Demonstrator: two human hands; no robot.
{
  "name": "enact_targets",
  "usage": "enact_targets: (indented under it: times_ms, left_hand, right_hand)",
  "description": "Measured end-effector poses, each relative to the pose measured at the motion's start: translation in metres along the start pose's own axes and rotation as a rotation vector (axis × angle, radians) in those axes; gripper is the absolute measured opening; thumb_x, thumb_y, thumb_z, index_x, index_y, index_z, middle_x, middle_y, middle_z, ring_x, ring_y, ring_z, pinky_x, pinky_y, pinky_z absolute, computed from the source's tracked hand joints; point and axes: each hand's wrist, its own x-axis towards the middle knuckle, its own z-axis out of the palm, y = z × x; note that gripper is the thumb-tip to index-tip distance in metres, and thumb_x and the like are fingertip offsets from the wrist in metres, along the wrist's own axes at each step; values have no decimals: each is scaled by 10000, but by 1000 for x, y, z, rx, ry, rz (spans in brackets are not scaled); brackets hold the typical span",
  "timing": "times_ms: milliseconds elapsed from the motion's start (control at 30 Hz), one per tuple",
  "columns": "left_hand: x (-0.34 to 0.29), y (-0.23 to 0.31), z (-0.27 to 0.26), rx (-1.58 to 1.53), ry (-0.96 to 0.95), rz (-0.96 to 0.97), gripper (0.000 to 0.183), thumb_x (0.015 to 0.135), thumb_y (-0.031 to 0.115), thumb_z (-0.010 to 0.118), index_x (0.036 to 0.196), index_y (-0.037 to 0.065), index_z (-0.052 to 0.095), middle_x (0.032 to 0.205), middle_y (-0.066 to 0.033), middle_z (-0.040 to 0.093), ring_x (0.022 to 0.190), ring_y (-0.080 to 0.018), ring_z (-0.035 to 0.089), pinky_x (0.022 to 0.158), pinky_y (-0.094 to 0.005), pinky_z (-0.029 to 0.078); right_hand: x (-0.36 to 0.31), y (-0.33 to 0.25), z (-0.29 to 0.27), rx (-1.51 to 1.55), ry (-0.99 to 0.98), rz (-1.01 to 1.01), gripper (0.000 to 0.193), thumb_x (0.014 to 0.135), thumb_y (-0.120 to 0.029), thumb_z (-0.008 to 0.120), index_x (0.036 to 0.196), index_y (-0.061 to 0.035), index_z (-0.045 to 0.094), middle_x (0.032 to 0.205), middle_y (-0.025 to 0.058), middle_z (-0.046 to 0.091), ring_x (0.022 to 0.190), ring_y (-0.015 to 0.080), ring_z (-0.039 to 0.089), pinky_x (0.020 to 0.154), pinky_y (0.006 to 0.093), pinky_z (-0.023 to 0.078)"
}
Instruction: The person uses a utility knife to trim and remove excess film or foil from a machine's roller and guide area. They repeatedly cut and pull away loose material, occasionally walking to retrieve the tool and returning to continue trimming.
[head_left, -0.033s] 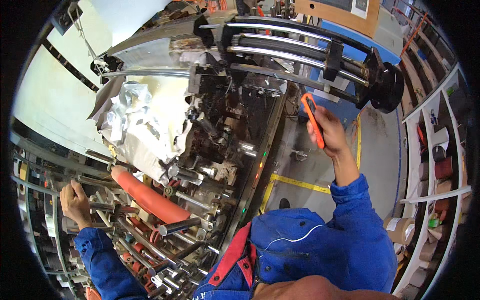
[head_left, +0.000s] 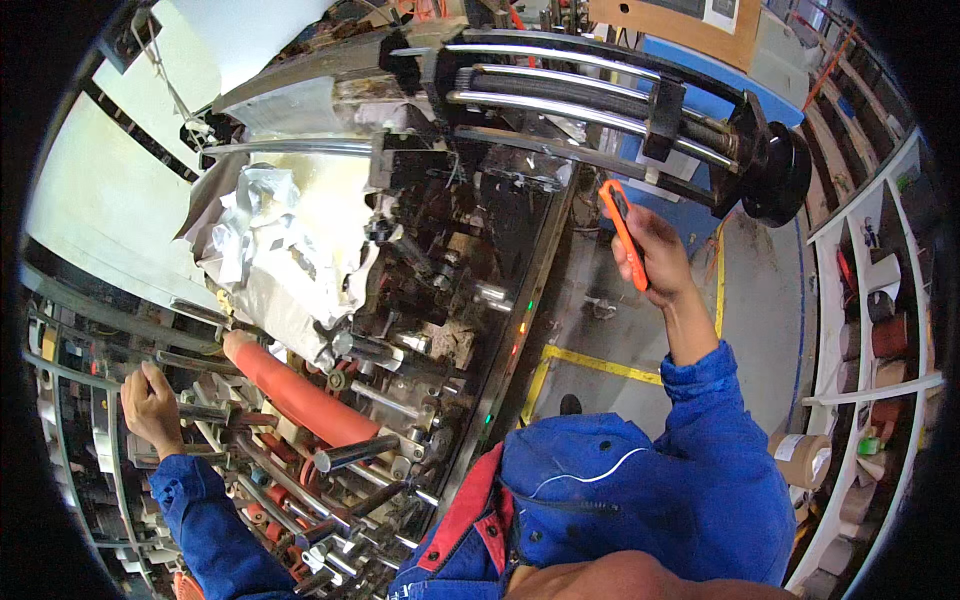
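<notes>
My right hand is raised right of the machine, its fingers wrapped round an orange utility knife. The knife stands tilted, with its upper end toward the machine's dark side frame. Over on the far left, my left hand has its fingers curled beside the metal rails, next to the end of a steel roller. What those fingers hold, if anything, is hidden. Between my hands lies a red-orange roller. Beyond it is a bulky heap of torn, crumpled whitish sheet on the machine.
Bright steel guide bars run across the far side to a black handwheel. Steel rods and small rollers crowd the lower left. Yellow tape marks the grey floor. Shelves with rolls line the right, near a brown roll.
My right hand has shifted very slightly upward with the utility knife. My left hand looks unmoved.
</notes>
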Motion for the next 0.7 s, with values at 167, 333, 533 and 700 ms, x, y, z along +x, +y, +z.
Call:
enact_targets:
  times_ms: [167,333,533,700]
  left_hand:
    - [-2,-4,1,51,-51,-70,366,1032,247,614,726,51,568,730,-126,571,731,-352,582,656,-484,456]
    - [-2,-3,3,86,-63,-137,394,1028,333,605,740,67,640,781,-127,665,761,-362,627,673,-506,472]
    - [0,-3,3,114,-77,-203,429,1034,373,579,741,70,660,772,-142,679,755,-375,641,691,-518,487]
    - [0,-7,6,139,-102,-180,413,1029,380,586,768,76,686,803,-150,700,777,-379,657,690,-520,498]
  right_hand:
    - [40,-5,-6,-56,-92,83,498,1109,-457,485,1332,-33,620,652,12,559,463,73,488,438,211,378]
    - [61,-2,-17,-26,-168,133,418,1109,-397,512,1293,-53,664,688,2,590,502,63,481,469,227,385]
    - [54,22,-44,-14,-193,152,410,1097,-402,555,1259,-42,665,709,7,601,518,57,489,477,217,394]
    - [21,51,-54,-70,-21,152,378,1084,-358,598,1268,-30,639,734,22,626,544,65,546,489,226,433]
